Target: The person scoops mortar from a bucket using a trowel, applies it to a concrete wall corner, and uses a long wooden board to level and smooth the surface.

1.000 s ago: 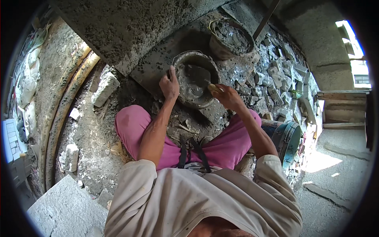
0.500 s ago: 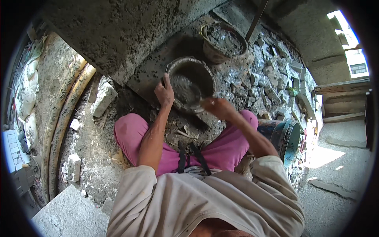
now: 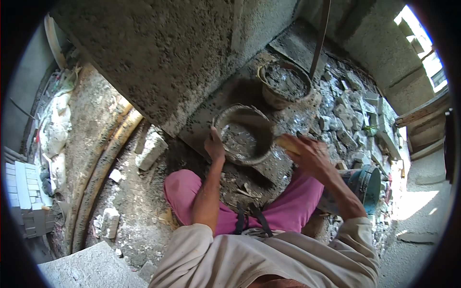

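A mortar-coated bucket (image 3: 244,146) with wet grey mix inside sits between my knees and the concrete block above. My left hand (image 3: 214,146) is closed on its left rim, near the wire handle. My right hand (image 3: 309,153) is closed on a yellowish object (image 3: 285,142), too blurred to name exactly, just right of that rim. A second bucket (image 3: 283,96), heaped with grey mortar, stands behind on the dirty board (image 3: 194,129).
A rough concrete block (image 3: 158,57) overhangs upper left. Curved yellowish pipes (image 3: 103,168), white sacks (image 3: 54,125) and rubble lie left. Broken masonry (image 3: 345,125) and a tipped blue bucket (image 3: 367,189) lie right, beside a vertical rod (image 3: 319,43) and wooden boards (image 3: 422,113).
My right hand has moved out of the bucket to its right, carrying the yellowish object. My left hand stays on the rim. The whole scene has shifted down in the picture.
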A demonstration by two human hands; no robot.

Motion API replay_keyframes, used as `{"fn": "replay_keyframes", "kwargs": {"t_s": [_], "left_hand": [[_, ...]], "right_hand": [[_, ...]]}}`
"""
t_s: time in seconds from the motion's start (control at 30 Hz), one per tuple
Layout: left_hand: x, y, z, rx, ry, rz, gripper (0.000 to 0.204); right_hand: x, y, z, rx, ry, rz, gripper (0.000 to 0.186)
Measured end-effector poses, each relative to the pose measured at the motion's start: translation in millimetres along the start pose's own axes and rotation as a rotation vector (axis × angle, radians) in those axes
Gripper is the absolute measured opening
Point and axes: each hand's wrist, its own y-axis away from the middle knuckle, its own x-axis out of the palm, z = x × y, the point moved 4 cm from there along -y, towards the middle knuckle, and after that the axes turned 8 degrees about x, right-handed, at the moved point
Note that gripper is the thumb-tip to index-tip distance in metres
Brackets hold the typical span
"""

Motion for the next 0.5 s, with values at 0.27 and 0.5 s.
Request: {"fn": "replay_keyframes", "kwargs": {"t_s": [0.27,0.5], "left_hand": [[10.1,-11.1,11.9,-0.157,-0.011,0.111,0.071],[-26.3,-12.0,41.0,-0.209,0.007,0.209,0.064]], "right_hand": [[25.2,33.4,-38.8,0.111,-0.082,-0.193,0.057],[79.0,24.1,-10.6,0.373,-0.733,0.124,0.049]]}}
